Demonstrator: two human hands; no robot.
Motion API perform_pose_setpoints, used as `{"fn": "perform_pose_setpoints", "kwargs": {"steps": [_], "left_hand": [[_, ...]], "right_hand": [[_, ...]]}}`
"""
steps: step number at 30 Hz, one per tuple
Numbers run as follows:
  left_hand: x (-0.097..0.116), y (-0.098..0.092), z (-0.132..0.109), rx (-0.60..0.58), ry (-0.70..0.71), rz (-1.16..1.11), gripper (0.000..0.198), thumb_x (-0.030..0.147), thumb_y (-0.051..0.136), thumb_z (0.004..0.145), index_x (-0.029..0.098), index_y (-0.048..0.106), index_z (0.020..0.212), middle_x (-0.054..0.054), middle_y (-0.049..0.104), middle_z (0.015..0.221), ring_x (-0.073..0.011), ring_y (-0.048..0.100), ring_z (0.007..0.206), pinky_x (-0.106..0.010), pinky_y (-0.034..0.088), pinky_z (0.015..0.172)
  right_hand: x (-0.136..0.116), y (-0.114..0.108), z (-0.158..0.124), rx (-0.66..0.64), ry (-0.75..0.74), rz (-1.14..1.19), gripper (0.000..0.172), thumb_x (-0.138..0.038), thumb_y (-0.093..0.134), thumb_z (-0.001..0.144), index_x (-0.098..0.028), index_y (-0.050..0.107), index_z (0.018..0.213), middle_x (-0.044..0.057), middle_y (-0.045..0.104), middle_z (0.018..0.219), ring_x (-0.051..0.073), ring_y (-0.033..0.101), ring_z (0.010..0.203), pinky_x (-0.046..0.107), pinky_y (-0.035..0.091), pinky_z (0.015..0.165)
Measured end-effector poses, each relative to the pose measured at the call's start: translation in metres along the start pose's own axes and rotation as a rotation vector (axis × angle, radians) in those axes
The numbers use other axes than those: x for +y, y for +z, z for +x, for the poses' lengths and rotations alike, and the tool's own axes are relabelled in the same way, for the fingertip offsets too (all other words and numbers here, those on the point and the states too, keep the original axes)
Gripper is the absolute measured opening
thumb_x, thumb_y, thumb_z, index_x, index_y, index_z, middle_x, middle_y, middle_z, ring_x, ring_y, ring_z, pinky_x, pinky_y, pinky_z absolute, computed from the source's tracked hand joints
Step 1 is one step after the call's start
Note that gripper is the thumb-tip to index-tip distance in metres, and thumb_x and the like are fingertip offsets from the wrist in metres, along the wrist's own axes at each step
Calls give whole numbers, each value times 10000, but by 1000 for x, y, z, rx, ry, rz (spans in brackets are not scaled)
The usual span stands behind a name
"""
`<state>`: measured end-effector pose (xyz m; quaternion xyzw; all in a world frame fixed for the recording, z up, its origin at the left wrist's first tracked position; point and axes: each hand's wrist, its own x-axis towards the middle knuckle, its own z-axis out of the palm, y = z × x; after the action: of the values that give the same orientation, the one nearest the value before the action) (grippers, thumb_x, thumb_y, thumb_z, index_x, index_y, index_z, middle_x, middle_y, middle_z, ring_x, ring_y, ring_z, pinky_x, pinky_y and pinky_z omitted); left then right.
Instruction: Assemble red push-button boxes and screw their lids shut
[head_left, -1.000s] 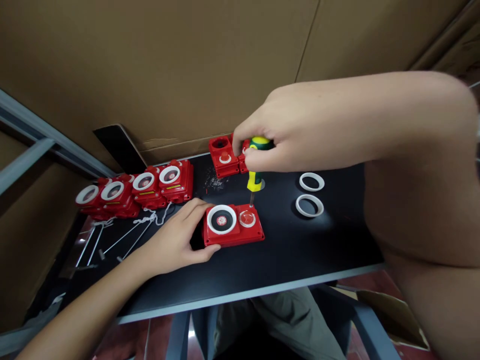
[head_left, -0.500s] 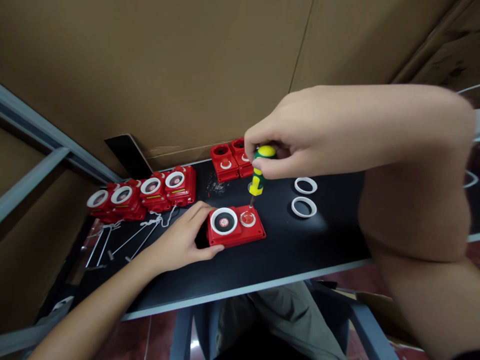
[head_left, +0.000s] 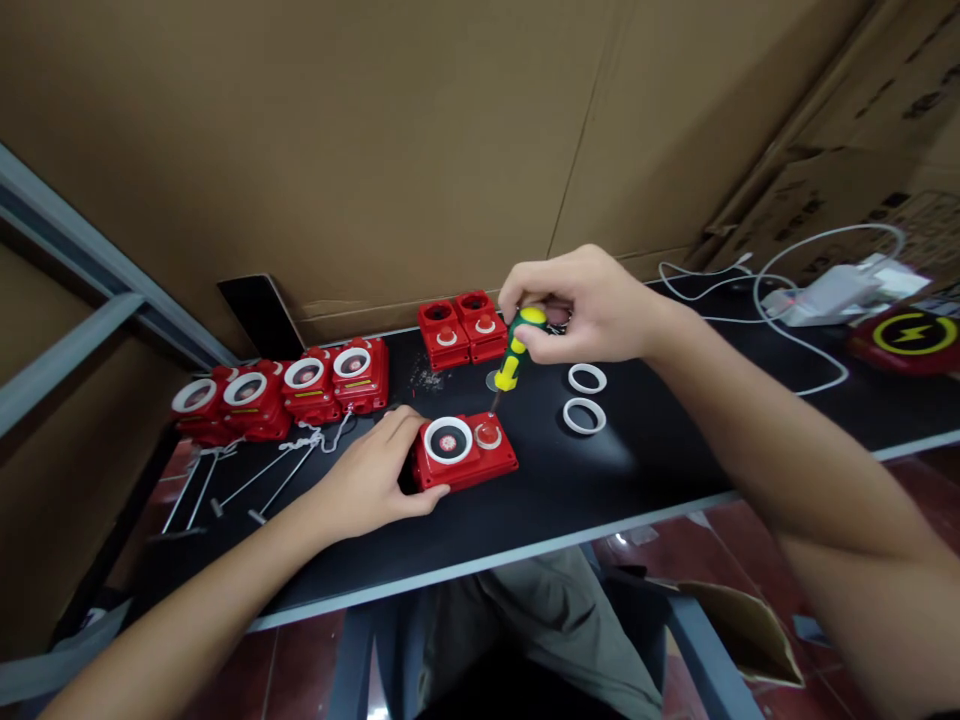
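Observation:
A red box-shaped device (head_left: 469, 470) lies on the black tabletop, with a white ring around a dark round opening and a smaller red dome beside it. My left hand (head_left: 371, 475) grips its left end, thumb at the front and fingers behind. My right hand (head_left: 581, 305) is wrapped round the handle of a green and yellow screwdriver (head_left: 513, 350). The screwdriver leans slightly, its tip at the far right corner of the device, where a screw seems to sit. Two loose white rings (head_left: 584, 416) lie to the right, below my right wrist.
Several finished-looking red devices (head_left: 360, 375) stand at the left, with thin metal rods (head_left: 285, 485) before them. Two red housings without white rings (head_left: 444, 335) sit behind. A dark phone-like panel (head_left: 259, 310) leans on the cardboard wall. White cables (head_left: 825, 375) and a red tape measure-like object (head_left: 900, 340) are at right.
My right hand and forearm have lowered, and the screwdriver stays at the device's far right corner. The view has shifted, showing more of the right side. My left hand keeps its hold.

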<state>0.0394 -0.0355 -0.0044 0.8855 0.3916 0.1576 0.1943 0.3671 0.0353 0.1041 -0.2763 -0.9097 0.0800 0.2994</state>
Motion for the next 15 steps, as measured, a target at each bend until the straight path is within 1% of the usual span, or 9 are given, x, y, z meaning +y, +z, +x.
{"fn": "perform_pose_setpoints", "kwargs": {"steps": [2, 4, 5, 7, 10, 11, 12, 14, 15], "left_hand": [[1, 1, 0, 4, -5, 14, 448, 513, 775, 953, 204, 607, 1230, -115, 676, 1235, -324, 721, 1100, -489, 636, 982], [2, 1, -1, 7, -6, 26, 446, 512, 772, 953, 202, 601, 1223, -116, 671, 1232, -324, 721, 1095, -487, 634, 973], [2, 2, -1, 8, -8, 29, 440, 509, 772, 949, 203, 599, 1214, -116, 669, 1229, -325, 722, 1095, -486, 634, 970], [3, 2, -2, 9, -15, 28, 428, 502, 774, 943, 208, 600, 1202, -111, 670, 1224, -327, 723, 1099, -482, 632, 966], [5, 2, -2, 5, -22, 8, 425, 484, 781, 940, 217, 608, 1221, -99, 678, 1223, -318, 724, 1097, -468, 630, 962], [5, 2, -2, 8, -22, 1, 424, 474, 786, 937, 220, 611, 1228, -96, 681, 1222, -315, 724, 1099, -464, 630, 964], [5, 2, -2, 12, -21, -4, 421, 464, 788, 935, 222, 612, 1232, -95, 683, 1222, -315, 725, 1107, -463, 630, 971], [5, 2, -2, 23, -22, -12, 416, 449, 782, 938, 221, 611, 1241, -101, 685, 1231, -322, 726, 1132, -472, 630, 991], [5, 3, -2, 27, -21, -14, 420, 450, 777, 940, 218, 610, 1248, -108, 685, 1240, -328, 726, 1142, -481, 631, 1000]], "right_hand": [[7, 9, -6, 84, 25, 66, 121, -300, 635, 833, -217, 683, 907, -72, 500, 625, 69, 363, 551, 248, 298, 578], [8, 17, -8, 145, 62, 95, 119, -305, 643, 834, -215, 698, 890, -71, 483, 610, 70, 334, 538, 257, 282, 552], [5, 19, -7, 160, 71, 92, 111, -299, 646, 832, -218, 703, 882, -68, 483, 605, 73, 327, 536, 264, 279, 547], [-9, 19, 0, 158, 45, 69, 87, -277, 641, 823, -227, 702, 859, -61, 503, 609, 79, 337, 542, 278, 292, 558], [-38, 2, 17, 111, -63, 41, 60, -246, 643, 794, -225, 694, 818, -45, 591, 665, 83, 401, 570, 295, 354, 608], [-45, -7, 22, 130, -67, 41, 59, -229, 648, 782, -215, 697, 812, -35, 619, 697, 83, 421, 586, 299, 370, 628], [-46, -15, 26, 175, -38, 51, 59, -212, 642, 794, -209, 699, 808, -21, 651, 742, 86, 433, 610, 305, 372, 642], [-35, -29, 28, 322, 48, 108, 53, -252, 681, 846, -214, 718, 840, 22, 689, 821, 121, 501, 687, 324, 374, 658], [-22, -32, 25, 357, 95, 189, 104, -328, 729, 852, -225, 717, 855, 43, 682, 834, 147, 528, 722, 333, 390, 655]]}}
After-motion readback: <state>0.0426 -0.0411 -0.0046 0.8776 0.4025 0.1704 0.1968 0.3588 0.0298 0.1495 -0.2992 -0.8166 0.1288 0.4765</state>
